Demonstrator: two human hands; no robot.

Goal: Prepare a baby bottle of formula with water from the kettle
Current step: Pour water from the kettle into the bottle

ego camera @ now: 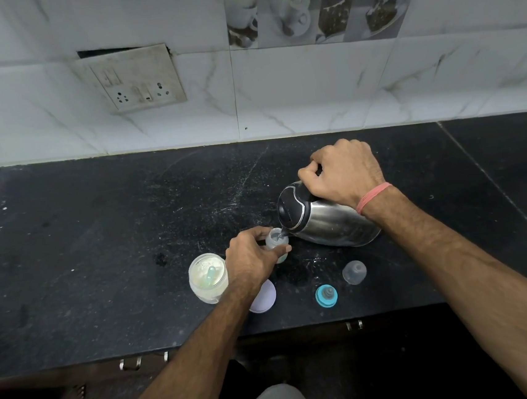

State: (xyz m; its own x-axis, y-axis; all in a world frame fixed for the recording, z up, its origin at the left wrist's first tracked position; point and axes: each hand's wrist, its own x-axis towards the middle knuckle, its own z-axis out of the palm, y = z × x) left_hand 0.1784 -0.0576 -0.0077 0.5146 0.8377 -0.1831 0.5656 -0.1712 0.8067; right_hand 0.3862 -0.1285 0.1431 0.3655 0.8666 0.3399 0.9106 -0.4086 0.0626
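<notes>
Black stone counter [99, 247] carries mid-near the bottle [276, 241], gripped by the left hand [252, 260]; right hand [343, 172], clenching the tilted kettle [325, 222], should pour slowly.

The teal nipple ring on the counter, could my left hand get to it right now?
Probably not yet. The way to the teal nipple ring looks free, but your left hand is holding the bottle steady while the kettle pours into it.
</notes>
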